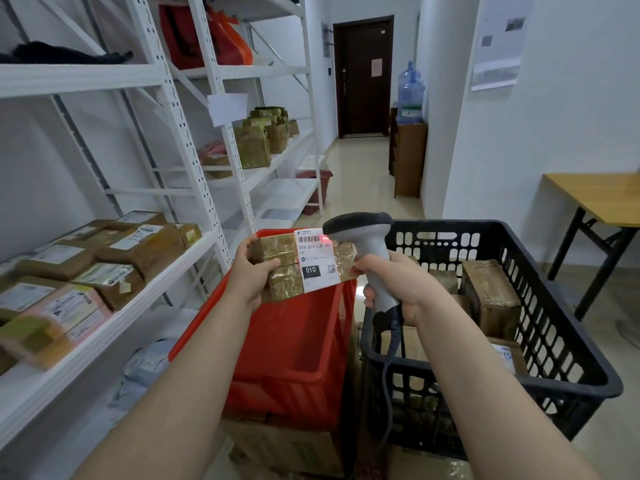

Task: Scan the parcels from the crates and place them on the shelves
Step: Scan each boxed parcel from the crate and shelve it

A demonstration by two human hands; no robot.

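My left hand (250, 271) grips a small brown taped parcel (287, 268) by its left end, label up, above the red crate (294, 344). My right hand (398, 285) holds a grey handheld scanner (367, 244) by its handle, its head over the parcel's barcode, where a red line glows. The scanner's cable hangs down into the black crate (554, 327), which holds several brown parcels (488, 292). On the left stand white shelves (114, 320) with several labelled parcels (104, 258).
Further shelves (263, 168) along the left wall carry more taped parcels (256, 143) and red bags. A wooden table (602, 199) stands at right. A corridor runs ahead to a dark door (363, 77), with a water bottle (410, 95) on a cabinet.
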